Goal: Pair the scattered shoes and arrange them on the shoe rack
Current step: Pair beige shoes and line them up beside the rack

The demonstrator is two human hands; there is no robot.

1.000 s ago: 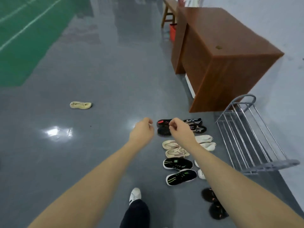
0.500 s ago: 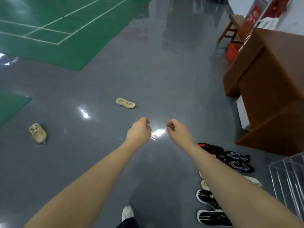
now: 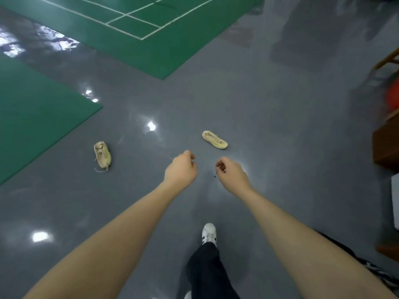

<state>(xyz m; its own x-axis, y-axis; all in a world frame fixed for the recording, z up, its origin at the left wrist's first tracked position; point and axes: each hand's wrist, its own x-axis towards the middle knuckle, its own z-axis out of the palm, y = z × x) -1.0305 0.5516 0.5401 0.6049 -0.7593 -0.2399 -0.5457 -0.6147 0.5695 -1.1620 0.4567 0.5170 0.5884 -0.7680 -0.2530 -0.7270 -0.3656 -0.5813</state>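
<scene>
The grey floor (image 3: 280, 126) fills the frame, with green mats (image 3: 38, 117) at upper left. Both arms reach forward; the left hand (image 3: 181, 169) and right hand (image 3: 231, 173) hang loosely curled (holding nothing). Two beige shoes lie apart: one (image 3: 102, 155) at centre left, the other (image 3: 214, 139) just above the hands.

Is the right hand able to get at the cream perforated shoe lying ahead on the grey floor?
Probably not yet: the right hand is empty, with bare floor before the cream perforated shoe, but they are apart.
</scene>
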